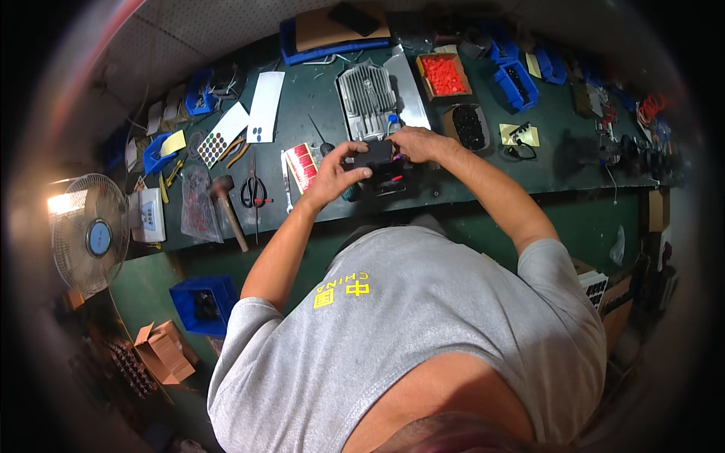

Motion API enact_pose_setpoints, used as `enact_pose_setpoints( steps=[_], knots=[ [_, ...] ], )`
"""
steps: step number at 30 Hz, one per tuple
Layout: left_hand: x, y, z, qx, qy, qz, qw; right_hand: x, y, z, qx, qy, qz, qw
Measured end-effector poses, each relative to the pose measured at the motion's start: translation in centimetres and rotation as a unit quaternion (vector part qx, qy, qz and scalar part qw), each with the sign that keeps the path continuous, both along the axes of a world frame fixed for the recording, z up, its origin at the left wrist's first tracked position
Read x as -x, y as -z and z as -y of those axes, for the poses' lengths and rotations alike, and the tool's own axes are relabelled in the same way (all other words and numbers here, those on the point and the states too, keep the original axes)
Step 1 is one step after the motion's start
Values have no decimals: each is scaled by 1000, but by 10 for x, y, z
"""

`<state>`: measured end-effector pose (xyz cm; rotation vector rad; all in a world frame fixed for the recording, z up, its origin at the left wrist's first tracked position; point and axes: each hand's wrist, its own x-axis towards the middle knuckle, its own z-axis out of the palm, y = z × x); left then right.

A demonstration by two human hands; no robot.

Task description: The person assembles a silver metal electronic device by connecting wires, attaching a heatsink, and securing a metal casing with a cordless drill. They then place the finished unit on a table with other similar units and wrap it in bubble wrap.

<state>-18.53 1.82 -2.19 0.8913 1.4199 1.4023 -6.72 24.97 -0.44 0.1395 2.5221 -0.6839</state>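
At the front of the bench, my left hand point(337, 173) grips a black box-shaped part point(372, 156), thumb on the near side and fingers over the far side. My right hand point(417, 143) is closed at the box's right side, fingertips pointing down among small coloured wires point(397, 156); what they pinch is hidden. Just beyond both hands lies a grey finned metal housing point(368, 92). A blue-capped piece point(393, 121) stands at its near right corner. Beside my left hand are a screwdriver point(325, 146) and a red-and-white label sheet point(301, 166).
To the left lie a hammer point(230, 211), scissors point(253, 192), a wrench point(287, 181) and sticker sheets point(266, 106). On the right sit a box of red parts point(442, 75), a tray of black parts point(469, 127) and blue bins point(516, 86). A fan point(91, 235) stands far left.
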Motion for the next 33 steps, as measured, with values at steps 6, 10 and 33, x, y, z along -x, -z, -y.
enact_pose_setpoints(
  steps=[6,10,33],
  knots=[
    [0,0,4,3,-15,20,1000,-2,-20,9,-25,15,2,1000],
    [1,-6,3,21,-7,15,1000,-7,-12,4,12,32,-16,999],
    [-8,24,-22,-29,-63,-242,968,-69,56,6,503,500,-52,703]
  ],
)
